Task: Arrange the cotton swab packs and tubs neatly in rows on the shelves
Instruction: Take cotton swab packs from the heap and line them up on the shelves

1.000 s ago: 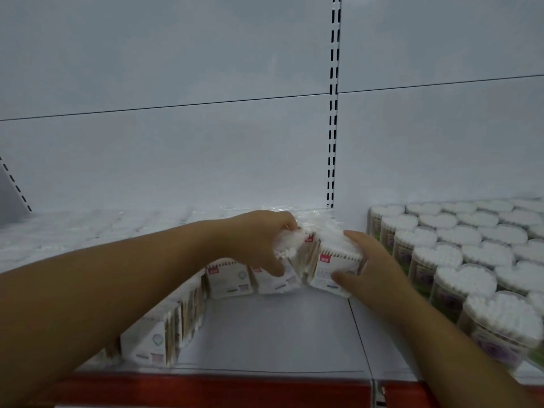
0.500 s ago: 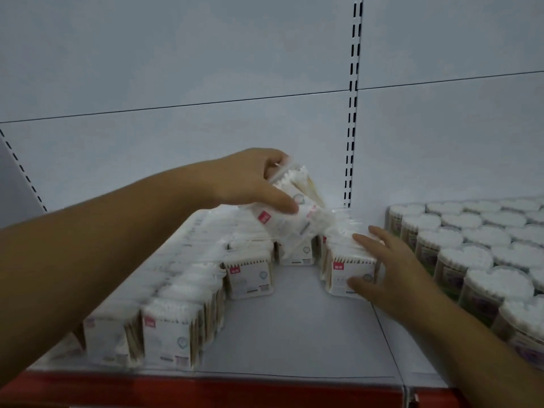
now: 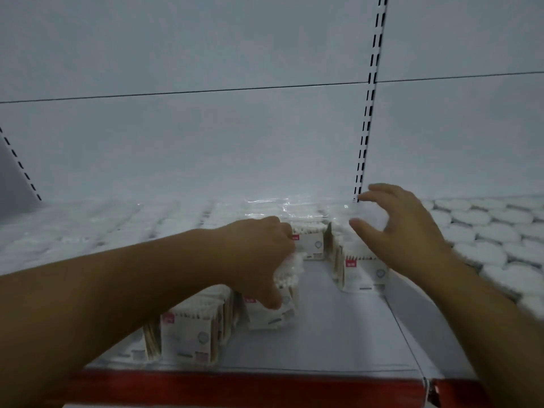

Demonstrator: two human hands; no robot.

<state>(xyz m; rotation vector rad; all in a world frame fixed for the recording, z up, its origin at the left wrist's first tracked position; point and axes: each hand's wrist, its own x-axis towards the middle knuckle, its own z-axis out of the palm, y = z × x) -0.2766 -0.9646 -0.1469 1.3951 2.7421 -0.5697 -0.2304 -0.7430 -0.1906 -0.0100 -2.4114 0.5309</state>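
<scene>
My left hand (image 3: 262, 257) grips a white cotton swab pack (image 3: 279, 304) and holds it against the shelf floor, beside a front pack (image 3: 191, 334) of the left rows. My right hand (image 3: 394, 228) hovers with spread, relaxed fingers above an upright pack (image 3: 365, 272) and holds nothing. Another pack (image 3: 312, 242) stands behind, between the two hands. Several heart-shaped tubs (image 3: 485, 242) of swabs fill the shelf to the right.
The grey shelf floor (image 3: 338, 334) lies bare between the pack rows and the tubs. A red shelf edge strip (image 3: 235, 390) runs along the front. A slotted upright (image 3: 368, 113) splits the white back wall.
My left hand has come down from mid-air with its pack and set it low on the shelf by the left rows. My right hand has lifted off the right pack.
</scene>
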